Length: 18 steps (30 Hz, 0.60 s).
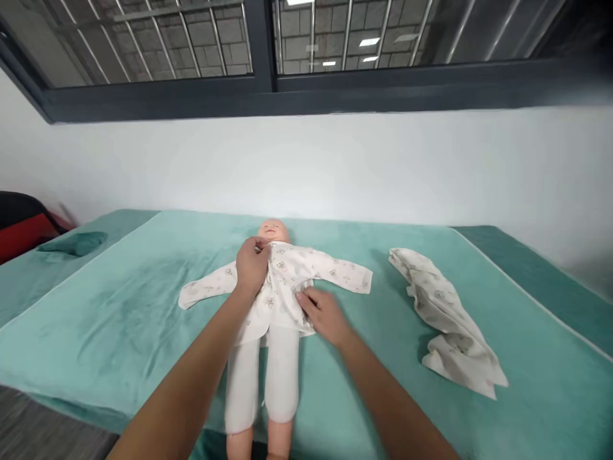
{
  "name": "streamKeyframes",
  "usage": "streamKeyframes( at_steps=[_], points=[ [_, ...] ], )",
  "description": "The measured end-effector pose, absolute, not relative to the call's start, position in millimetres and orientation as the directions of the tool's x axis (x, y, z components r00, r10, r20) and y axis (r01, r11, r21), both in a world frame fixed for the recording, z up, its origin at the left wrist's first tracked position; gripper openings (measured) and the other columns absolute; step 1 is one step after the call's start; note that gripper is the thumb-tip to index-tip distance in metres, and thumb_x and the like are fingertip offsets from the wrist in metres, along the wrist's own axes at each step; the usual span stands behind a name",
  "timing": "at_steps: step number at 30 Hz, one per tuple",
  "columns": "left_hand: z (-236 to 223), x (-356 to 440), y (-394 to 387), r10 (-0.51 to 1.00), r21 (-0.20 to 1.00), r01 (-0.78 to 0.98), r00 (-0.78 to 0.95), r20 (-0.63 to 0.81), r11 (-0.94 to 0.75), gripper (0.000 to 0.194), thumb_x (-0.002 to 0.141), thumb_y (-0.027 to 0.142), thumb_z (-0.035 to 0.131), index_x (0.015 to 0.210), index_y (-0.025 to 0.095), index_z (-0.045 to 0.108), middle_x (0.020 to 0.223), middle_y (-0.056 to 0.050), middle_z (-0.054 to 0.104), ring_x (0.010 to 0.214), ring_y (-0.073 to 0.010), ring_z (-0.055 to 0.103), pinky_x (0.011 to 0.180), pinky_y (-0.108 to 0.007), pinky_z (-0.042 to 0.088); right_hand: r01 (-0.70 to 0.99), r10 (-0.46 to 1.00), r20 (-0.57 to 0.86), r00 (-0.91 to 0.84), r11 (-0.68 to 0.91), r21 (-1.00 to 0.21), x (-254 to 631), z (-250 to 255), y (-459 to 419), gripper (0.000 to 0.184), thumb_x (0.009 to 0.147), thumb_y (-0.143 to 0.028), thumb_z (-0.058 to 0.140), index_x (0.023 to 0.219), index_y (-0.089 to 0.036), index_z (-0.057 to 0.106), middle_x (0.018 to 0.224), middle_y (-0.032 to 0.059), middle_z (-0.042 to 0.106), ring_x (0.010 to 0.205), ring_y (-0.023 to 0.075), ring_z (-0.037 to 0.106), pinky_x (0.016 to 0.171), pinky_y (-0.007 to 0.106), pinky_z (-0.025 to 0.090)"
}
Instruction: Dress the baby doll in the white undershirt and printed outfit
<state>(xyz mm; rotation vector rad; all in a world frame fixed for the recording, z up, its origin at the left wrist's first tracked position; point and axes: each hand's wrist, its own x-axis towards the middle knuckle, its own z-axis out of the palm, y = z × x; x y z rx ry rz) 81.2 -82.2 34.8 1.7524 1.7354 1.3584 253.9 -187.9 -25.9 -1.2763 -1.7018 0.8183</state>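
Note:
A baby doll [273, 230] lies on its back, its feet toward me. It wears a white patterned baby shirt [287, 268] with both sleeves stretched out sideways, and white trousers [282, 377] that end above the feet. My left hand [252, 263] is closed at the shirt's neckline, just below the doll's chin, pinching the fabric. My right hand [325, 313] is at the shirt's side near the waist, thumb and fingers closed on the cloth there. The fingertips of both hands are partly hidden.
Right of the doll, a crumpled white patterned garment [445, 313] lies on the green bed cover [134, 306]. Behind the bed stands a white wall [306, 166] beneath a dark-framed window [306, 96]. A red and black object [26, 233] sits at the far left.

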Motion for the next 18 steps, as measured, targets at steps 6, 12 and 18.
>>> streamKeyframes(
  at_steps=[6, 12, 18],
  points=[
    [25.8, 73.0, -97.0, 0.883, 0.751, 0.598, -0.146, 0.446, -0.280, 0.018, 0.081, 0.026, 0.056, 0.096, 0.019, 0.065, 0.096, -0.005, 0.066, 0.080, -0.0185, 0.061, 0.083, -0.034, 0.048, 0.555, 0.951, 0.257, -0.173, 0.310, -0.772, 251.8, -28.9, -252.4, 0.035, 0.098, -0.041, 0.045, 0.069, -0.021, 0.044, 0.070, -0.0009, 0.051, 0.069, 0.0151, 0.048, 0.067, 0.029, 0.034],
    [-1.5, 36.1, -148.8, 0.826, 0.669, 0.543, 0.086, 0.557, -0.507, 0.030, 0.089, 0.032, 0.053, 0.115, 0.020, 0.062, 0.126, -0.011, 0.060, 0.122, -0.0248, 0.053, 0.110, -0.042, 0.038, 0.424, 0.941, 0.338, -0.022, 0.315, -0.849, 256.6, -49.0, -305.7, 0.015, 0.097, -0.033, 0.049, 0.100, -0.023, 0.060, 0.108, 0.0062, 0.065, 0.102, 0.0197, 0.060, 0.092, 0.035, 0.046],
    [-20.6, -9.1, -188.5, 0.994, 0.965, 0.239, 0.017, 0.105, -0.106, 0.050, 0.086, 0.043, 0.062, 0.130, 0.019, 0.055, 0.145, -0.013, 0.051, 0.135, -0.0287, 0.047, 0.117, -0.045, 0.032, 0.712, 0.847, 0.467, 0.253, 0.164, -0.683, 324.0, -61.8, -297.9, 0.029, 0.088, -0.038, 0.057, 0.112, -0.021, 0.058, 0.128, 0.0144, 0.060, 0.123, 0.0292, 0.054, 0.107, 0.052, 0.040]
  ],
)
